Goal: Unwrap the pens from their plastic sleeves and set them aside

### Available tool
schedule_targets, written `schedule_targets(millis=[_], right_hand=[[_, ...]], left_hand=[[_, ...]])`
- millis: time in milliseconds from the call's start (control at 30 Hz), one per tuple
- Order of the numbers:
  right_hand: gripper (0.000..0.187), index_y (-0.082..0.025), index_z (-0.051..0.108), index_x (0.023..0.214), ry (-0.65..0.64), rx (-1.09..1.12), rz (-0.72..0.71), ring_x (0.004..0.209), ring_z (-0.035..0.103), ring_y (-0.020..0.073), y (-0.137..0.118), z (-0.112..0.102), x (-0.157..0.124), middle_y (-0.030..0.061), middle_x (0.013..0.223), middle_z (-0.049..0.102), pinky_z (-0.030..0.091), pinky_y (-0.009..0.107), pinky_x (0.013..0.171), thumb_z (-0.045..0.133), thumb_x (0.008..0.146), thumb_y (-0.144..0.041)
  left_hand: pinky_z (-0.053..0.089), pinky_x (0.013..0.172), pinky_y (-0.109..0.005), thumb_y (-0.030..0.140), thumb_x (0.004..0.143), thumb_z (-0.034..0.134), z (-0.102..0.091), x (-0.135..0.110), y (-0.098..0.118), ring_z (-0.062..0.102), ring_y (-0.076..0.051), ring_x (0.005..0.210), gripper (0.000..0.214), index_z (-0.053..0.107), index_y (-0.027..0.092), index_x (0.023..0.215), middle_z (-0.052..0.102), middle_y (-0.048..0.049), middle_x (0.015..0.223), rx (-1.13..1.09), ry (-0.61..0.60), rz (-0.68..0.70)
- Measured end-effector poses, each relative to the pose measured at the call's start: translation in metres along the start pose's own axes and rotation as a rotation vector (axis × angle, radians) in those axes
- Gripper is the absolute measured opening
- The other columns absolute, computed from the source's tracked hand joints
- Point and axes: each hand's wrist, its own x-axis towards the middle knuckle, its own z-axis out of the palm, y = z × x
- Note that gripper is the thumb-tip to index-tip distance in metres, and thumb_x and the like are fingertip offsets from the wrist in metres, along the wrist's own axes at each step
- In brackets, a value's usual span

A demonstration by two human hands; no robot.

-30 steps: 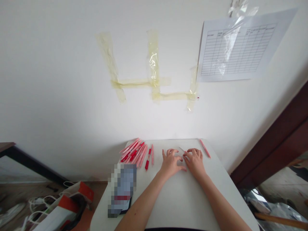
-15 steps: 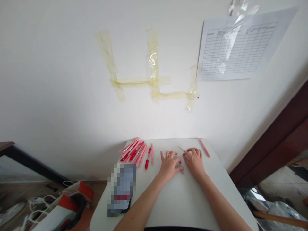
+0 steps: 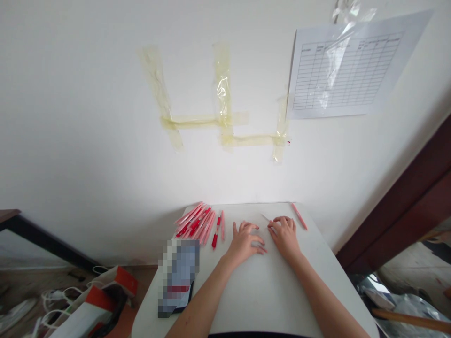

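In the head view, my left hand (image 3: 245,240) lies low over the white table, its fingers spread and nothing visible between them. My right hand (image 3: 284,234) is to its right, with fingertips pinched on a thin white pen refill (image 3: 266,217). The refill points up and left; its other end is hidden under the fingers. Left of my left hand lie a pink pen (image 3: 222,226) and a pen with red parts (image 3: 216,233). Beyond them is a heap of pink and red pens (image 3: 197,223). Another pink pen (image 3: 299,216) rests by itself right of my right hand.
A blurred-out flat object (image 3: 179,277) lies on the left of the white table (image 3: 268,300). The table's far edge meets a white wall (image 3: 105,164) with yellowed tape and a taped paper chart (image 3: 347,75). Boxes and cables (image 3: 95,300) are on the floor at left.
My left hand has shifted slightly to the left, away from my right hand. My right hand stays in place with the refill.
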Motion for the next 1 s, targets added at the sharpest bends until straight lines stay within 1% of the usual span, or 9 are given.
schedule_targets(millis=[100, 233, 367, 467, 533, 600, 700, 800, 1000], right_hand=[[0.020, -0.027, 0.073, 0.099, -0.001, 0.001, 0.000, 0.112, 0.045, 0.0282, 0.000, 0.000, 0.000, 0.0090, 0.110, 0.061, 0.035, 0.050, 0.102, 0.053, 0.094, -0.028], [0.020, -0.026, 0.073, 0.098, -0.009, -0.003, 0.005, 0.113, 0.046, 0.0280, 0.000, 0.001, 0.000, 0.0089, 0.111, 0.061, 0.035, 0.049, 0.102, 0.053, 0.094, -0.027], [0.019, -0.025, 0.073, 0.097, -0.011, 0.008, 0.003, 0.113, 0.045, 0.0282, 0.000, 0.001, 0.000, 0.0090, 0.112, 0.061, 0.036, 0.049, 0.102, 0.054, 0.094, -0.027], [0.019, -0.025, 0.073, 0.096, -0.004, 0.013, -0.001, 0.113, 0.045, 0.0281, 0.000, 0.001, 0.000, 0.0091, 0.111, 0.062, 0.036, 0.049, 0.102, 0.054, 0.093, -0.027], [0.019, -0.025, 0.073, 0.096, -0.004, 0.012, -0.003, 0.112, 0.045, 0.0280, 0.000, 0.001, 0.000, 0.0092, 0.110, 0.062, 0.036, 0.049, 0.102, 0.054, 0.094, -0.027], [0.019, -0.025, 0.073, 0.096, -0.005, 0.008, -0.003, 0.112, 0.046, 0.0280, 0.000, 0.001, 0.001, 0.0092, 0.110, 0.062, 0.036, 0.048, 0.101, 0.054, 0.094, -0.027], [0.020, -0.026, 0.073, 0.096, 0.001, 0.001, -0.009, 0.111, 0.046, 0.0279, 0.001, 0.001, 0.001, 0.0091, 0.110, 0.061, 0.036, 0.047, 0.101, 0.053, 0.094, -0.028], [0.020, -0.026, 0.073, 0.096, 0.011, -0.007, -0.015, 0.111, 0.045, 0.0277, 0.001, 0.001, 0.001, 0.0091, 0.110, 0.062, 0.036, 0.047, 0.101, 0.053, 0.094, -0.028], [0.020, -0.025, 0.073, 0.097, -0.001, 0.005, -0.008, 0.112, 0.045, 0.0276, 0.001, 0.000, 0.000, 0.0089, 0.111, 0.062, 0.035, 0.047, 0.102, 0.053, 0.094, -0.028]], left_hand=[[0.002, 0.118, -0.071, 0.046, 0.075, 0.079, 0.002, 0.000, -0.002, 0.038, -0.029, 0.138, 0.012, 0.078, 0.036, 0.081, 0.061, 0.0019, 0.134, 0.000, 0.017, -0.028], [0.004, 0.118, -0.071, 0.045, 0.078, 0.077, 0.005, 0.000, 0.000, 0.040, -0.028, 0.135, 0.014, 0.076, 0.032, 0.080, 0.062, 0.0006, 0.131, -0.005, 0.058, -0.042], [0.007, 0.118, -0.071, 0.042, 0.084, 0.072, 0.007, -0.001, 0.005, 0.045, -0.026, 0.132, 0.019, 0.071, 0.025, 0.075, 0.063, -0.0018, 0.128, 0.033, 0.156, -0.091], [0.007, 0.119, -0.069, 0.035, 0.085, 0.069, 0.007, -0.001, 0.008, 0.049, -0.024, 0.126, 0.020, 0.066, 0.021, 0.070, 0.063, -0.0024, 0.124, 0.099, 0.236, -0.130], [0.008, 0.119, -0.068, 0.030, 0.085, 0.068, 0.007, -0.001, 0.009, 0.049, -0.024, 0.126, 0.019, 0.064, 0.021, 0.069, 0.062, -0.0029, 0.123, 0.124, 0.262, -0.151], [0.009, 0.120, -0.068, 0.027, 0.085, 0.067, 0.008, -0.001, 0.009, 0.049, -0.025, 0.126, 0.015, 0.064, 0.021, 0.072, 0.062, -0.0034, 0.122, 0.126, 0.269, -0.161], [0.010, 0.120, -0.067, 0.030, 0.085, 0.067, 0.009, -0.001, 0.008, 0.049, -0.025, 0.126, 0.005, 0.068, 0.026, 0.086, 0.061, -0.0036, 0.123, 0.108, 0.270, -0.161], [0.011, 0.119, -0.068, 0.034, 0.087, 0.066, 0.009, -0.001, 0.008, 0.047, -0.026, 0.127, 0.013, 0.071, 0.031, 0.098, 0.060, -0.0040, 0.126, 0.098, 0.261, -0.167], [0.011, 0.118, -0.068, 0.040, 0.088, 0.066, 0.006, -0.001, 0.003, 0.044, -0.025, 0.128, 0.019, 0.073, 0.040, 0.106, 0.057, -0.0027, 0.131, 0.103, 0.197, -0.158]])
